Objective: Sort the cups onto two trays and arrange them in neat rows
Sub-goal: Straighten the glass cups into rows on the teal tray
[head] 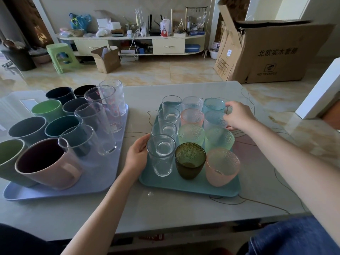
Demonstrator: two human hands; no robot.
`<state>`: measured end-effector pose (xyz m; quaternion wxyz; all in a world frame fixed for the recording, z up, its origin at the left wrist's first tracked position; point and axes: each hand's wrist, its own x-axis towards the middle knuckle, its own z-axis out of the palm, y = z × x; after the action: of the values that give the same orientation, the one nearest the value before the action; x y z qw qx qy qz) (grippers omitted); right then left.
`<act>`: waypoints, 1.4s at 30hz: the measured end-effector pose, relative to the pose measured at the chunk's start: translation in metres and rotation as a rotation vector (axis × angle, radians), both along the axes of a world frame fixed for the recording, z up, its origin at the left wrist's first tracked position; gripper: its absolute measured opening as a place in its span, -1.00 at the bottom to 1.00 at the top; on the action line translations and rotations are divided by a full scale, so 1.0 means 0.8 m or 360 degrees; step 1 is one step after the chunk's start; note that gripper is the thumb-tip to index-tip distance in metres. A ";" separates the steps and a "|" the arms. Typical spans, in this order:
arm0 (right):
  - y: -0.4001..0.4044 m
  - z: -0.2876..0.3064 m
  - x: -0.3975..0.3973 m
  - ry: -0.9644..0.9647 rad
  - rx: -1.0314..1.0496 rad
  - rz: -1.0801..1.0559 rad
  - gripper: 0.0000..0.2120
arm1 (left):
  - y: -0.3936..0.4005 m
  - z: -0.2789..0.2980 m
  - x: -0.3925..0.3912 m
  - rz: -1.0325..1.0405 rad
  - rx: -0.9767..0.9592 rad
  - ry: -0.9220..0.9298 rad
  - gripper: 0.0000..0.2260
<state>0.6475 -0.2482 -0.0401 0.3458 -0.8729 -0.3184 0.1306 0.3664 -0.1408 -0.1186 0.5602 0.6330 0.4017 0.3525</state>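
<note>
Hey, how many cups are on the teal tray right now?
12, in three columns of four on the teal tray. Left column: clear glasses. Middle, front to back: dark green, light green, pink, clear. Right, front to back: pink, light green, pale blue, teal. None seems hidden.
</note>
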 end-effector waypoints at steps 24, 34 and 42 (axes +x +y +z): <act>-0.041 0.046 -0.056 0.0447 -0.0828 0.0247 -0.80 | -0.005 0.001 0.000 0.0061 0.0036 0.0034 -0.61; -0.094 0.080 -0.070 0.0607 -0.1441 0.0547 -0.44 | -0.009 0.003 0.002 0.0068 0.0047 0.0065 -0.61; -0.090 0.064 -0.096 0.0489 -0.1250 0.0554 -0.71 | -0.008 0.002 0.001 0.0080 0.0064 0.0073 -0.60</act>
<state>0.5709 -0.3204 0.0109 0.0049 -0.8419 -0.3316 0.4257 0.3671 -0.1470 -0.1166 0.5288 0.6417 0.4231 0.3599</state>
